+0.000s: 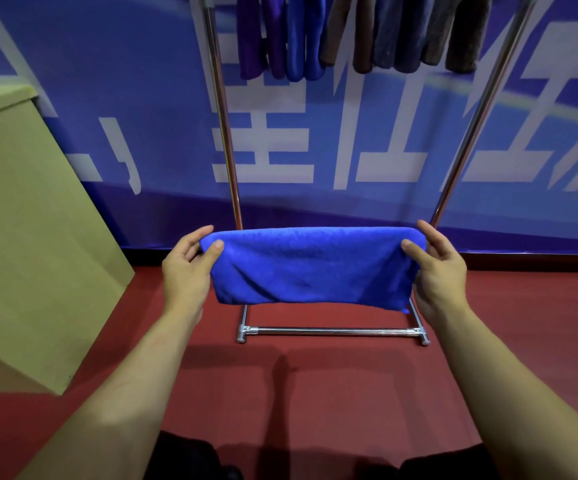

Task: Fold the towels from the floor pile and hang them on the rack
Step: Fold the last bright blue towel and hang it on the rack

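Towel (310, 268), one, blue, folded, pinched at ends by left hand (187, 268), right hand (436, 271).

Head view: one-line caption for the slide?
Left hand and right hand hold a folded blue towel taut before the rack of hung towels.

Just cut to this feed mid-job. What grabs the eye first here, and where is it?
Dead centre, a folded bright blue towel is held stretched out, the left hand pinching one end and the right hand the other. Behind it stands a metal rack on the red floor, with purple, blue and brown towels already hanging along the top edge of the view. A tan box fills the left side.
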